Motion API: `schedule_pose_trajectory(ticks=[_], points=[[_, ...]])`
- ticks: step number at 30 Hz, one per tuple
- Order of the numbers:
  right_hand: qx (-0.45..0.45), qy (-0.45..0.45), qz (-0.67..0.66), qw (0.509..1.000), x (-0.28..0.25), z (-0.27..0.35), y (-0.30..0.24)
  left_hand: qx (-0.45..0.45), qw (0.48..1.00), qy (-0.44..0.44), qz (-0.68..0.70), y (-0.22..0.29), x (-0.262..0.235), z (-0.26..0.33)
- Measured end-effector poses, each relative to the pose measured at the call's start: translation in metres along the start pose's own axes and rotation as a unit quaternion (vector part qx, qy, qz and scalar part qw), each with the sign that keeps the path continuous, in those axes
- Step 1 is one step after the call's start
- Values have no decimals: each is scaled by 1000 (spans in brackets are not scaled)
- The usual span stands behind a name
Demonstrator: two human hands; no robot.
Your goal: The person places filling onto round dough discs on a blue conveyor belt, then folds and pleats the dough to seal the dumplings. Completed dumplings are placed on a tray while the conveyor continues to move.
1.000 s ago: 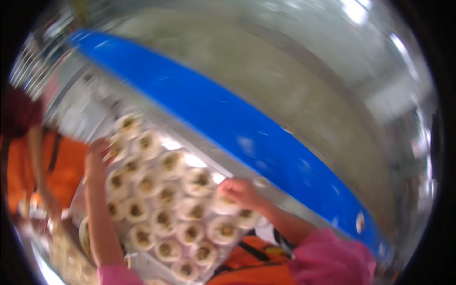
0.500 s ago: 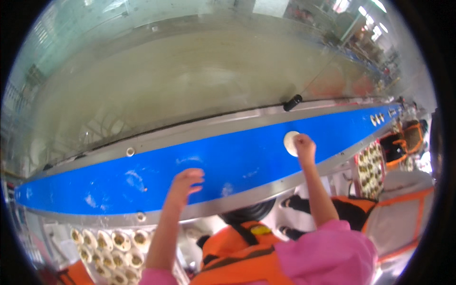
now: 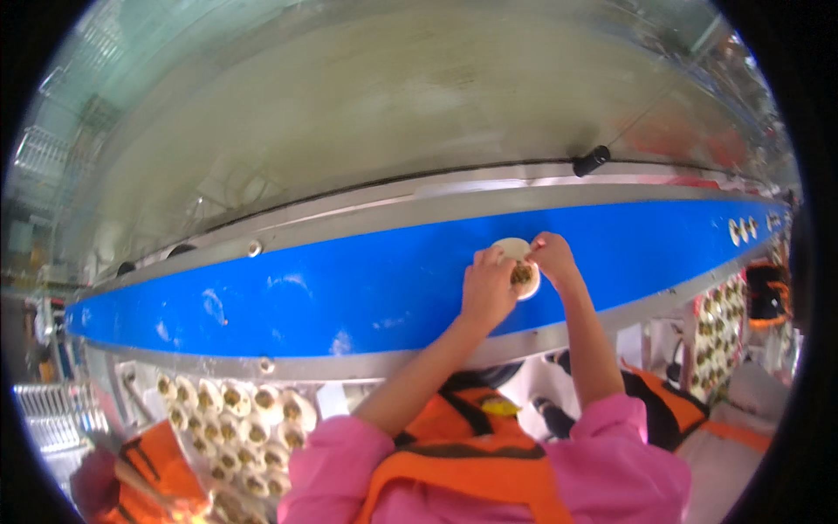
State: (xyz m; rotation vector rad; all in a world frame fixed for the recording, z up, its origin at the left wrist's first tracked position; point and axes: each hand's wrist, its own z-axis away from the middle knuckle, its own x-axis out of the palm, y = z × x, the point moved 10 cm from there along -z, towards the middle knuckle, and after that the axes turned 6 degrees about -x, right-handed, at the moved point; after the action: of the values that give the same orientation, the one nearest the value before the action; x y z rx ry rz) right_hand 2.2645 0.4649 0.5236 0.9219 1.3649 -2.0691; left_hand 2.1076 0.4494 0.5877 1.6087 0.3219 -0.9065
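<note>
A pale round dough wrapper [image 3: 509, 247] lies on the blue conveyor belt [image 3: 375, 288], with a brownish-green clump of filling [image 3: 521, 274] on its nearer part. My left hand [image 3: 487, 291] holds the wrapper's left side, fingers bent over the edge beside the filling. With closed fingertips, my right hand [image 3: 552, 258] grips the upper right edge. The fingers hide parts of the rim on both sides.
Filled dough rounds [image 3: 231, 428] cover a tray below the belt at lower left; a similar tray [image 3: 717, 336] stands at right. Small dough pieces [image 3: 742, 230] sit on the belt's far right. A black cylinder [image 3: 592, 161] projects above the far rail. An orange-clad person [image 3: 161, 472] is at lower left.
My left hand has come right and up from the bare belt to the wrapper. Filling now shows on the wrapper, where my right hand covered part of it. The view has shifted.
</note>
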Motion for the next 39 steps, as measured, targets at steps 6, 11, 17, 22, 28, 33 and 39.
schedule_pose_trajectory(ticks=[6,11,17,22,28,33,39], points=[[-135,39,-59,988,35,15,-76,-155,987,32,-25,-83,-52,4],[-127,-93,-79,984,88,20,-113,-166,986,-22,7,-126,-80,0],[-246,-158,-194,937,118,43,-173,-107,977,-181,42,-165,-93,0],[-251,-183,-344,886,134,82,-218,-15,951,-258,-171,-175,-105,21],[-230,-291,-114,922,197,85,-246,-220,953,-206,32,-250,-138,40],[-287,-284,-249,880,235,104,-278,-196,942,-274,-16,-296,-147,49],[-194,-315,-402,838,279,126,-310,-129,960,-224,-109,-314,-198,71]])
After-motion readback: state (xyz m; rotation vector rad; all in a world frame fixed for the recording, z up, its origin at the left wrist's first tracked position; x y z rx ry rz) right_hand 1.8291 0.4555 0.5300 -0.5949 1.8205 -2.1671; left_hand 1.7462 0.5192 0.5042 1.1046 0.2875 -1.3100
